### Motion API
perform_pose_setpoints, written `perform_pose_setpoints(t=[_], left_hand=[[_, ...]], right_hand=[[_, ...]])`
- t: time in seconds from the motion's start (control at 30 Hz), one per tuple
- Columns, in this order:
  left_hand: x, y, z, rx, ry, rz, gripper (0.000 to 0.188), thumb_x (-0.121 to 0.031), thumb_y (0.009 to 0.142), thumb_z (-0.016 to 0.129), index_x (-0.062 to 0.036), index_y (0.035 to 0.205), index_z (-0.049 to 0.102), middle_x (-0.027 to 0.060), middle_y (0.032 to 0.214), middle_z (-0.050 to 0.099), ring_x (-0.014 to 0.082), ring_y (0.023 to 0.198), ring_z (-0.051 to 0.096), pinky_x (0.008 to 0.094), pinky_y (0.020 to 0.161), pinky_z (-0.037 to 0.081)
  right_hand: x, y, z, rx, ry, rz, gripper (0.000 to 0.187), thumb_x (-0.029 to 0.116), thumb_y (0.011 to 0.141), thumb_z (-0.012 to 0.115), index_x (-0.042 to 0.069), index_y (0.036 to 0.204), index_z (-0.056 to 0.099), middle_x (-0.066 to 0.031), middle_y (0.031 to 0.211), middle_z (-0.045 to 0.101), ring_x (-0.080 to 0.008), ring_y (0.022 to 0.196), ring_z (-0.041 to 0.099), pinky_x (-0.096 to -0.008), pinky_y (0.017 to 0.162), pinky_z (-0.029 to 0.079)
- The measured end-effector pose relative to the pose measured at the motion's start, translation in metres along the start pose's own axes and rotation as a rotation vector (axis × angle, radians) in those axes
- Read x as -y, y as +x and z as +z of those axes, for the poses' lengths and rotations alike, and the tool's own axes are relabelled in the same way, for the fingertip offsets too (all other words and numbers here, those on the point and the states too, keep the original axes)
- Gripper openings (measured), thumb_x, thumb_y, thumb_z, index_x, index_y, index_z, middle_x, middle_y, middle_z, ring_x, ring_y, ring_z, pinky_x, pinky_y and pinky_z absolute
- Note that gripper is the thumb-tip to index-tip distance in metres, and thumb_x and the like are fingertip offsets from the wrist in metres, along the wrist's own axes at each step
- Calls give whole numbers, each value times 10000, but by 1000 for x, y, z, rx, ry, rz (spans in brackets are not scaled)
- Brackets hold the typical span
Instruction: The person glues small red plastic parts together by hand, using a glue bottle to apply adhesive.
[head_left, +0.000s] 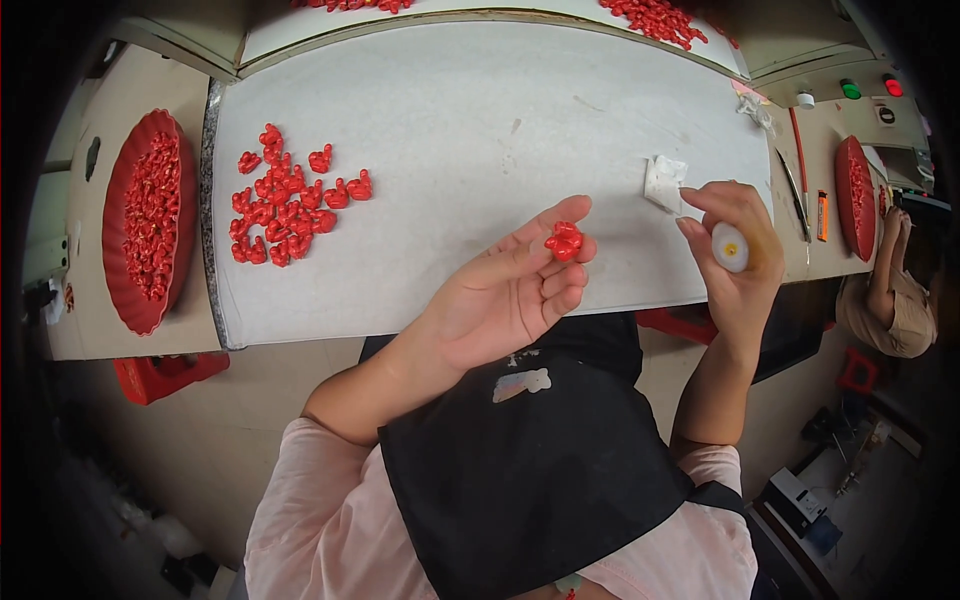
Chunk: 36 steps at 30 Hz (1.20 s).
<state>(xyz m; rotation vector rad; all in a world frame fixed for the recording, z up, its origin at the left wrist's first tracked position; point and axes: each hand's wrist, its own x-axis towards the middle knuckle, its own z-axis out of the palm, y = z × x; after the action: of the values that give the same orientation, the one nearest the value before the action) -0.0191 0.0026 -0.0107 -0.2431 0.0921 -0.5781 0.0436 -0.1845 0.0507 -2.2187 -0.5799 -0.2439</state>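
Between the thumb and fingers of my left hand (510,290), palm up over the table's near edge, is a small glossy red figurine (564,241). My right hand (742,260) is raised to the right, curled round a white round-ended object (731,247) with a yellow spot at its centre. That object is seen end-on, so its kind is unclear. The right thumb and index fingertips are close to a folded white tissue (664,183) on the table; I cannot tell whether they touch it. Several similar red figurines (285,200) lie grouped at the left of the white work surface (450,130).
A scalloped red tray (120,215) full of small red pieces stands at the far left. More red pieces (655,20) lie on the shelf behind. At right are a thin pen-like tool (793,190), an orange strip (822,215), another red tray (852,200) and a seated person (890,300).
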Motion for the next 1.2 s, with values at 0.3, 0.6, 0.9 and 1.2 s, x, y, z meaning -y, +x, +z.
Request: perform_pose_setpoints(t=[0.3, 0.6, 0.9, 1.2], left_hand=[[4, -2, 11, -123, 589, 254, 347, -11, 780, 492, -11, 1114, 400, 128, 926, 547, 179, 846, 555, 269, 751, 455], [9, -4, 14, -111, 1426, 815, 227, 63, 691, 577, 24, 907, 517, 123, 874, 574, 174, 808, 567, 256, 724, 451], [9, -5, 13, -106, 1716, 973, 142, 74, 635, 613, 5, 749, 562, 112, 798, 599, 174, 711, 584, 234, 610, 461], [7, -4, 13, -112, 1777, 1013, 150, 61, 631, 616, 0, 760, 566, 100, 794, 603, 185, 702, 587, 241, 599, 459]], right_hand=[[2, -9, 2, 3, 53, 36, 216, -64, 596, 615, 15, 795, 587, -72, 759, 533, -116, 567, 451, -200, 527, 357], [33, -18, 25, 98, 511, 97, 204, -71, 592, 621, -6, 780, 574, -83, 742, 549, -114, 612, 501, -203, 534, 394], [38, -23, 35, 135, 735, 342, 85, -40, 688, 583, 3, 730, 523, -33, 709, 549, -62, 648, 497, -177, 584, 382], [37, -22, 40, 144, 714, 354, 86, -39, 692, 579, 1, 746, 526, -19, 686, 526, -51, 633, 471, -171, 570, 366]])
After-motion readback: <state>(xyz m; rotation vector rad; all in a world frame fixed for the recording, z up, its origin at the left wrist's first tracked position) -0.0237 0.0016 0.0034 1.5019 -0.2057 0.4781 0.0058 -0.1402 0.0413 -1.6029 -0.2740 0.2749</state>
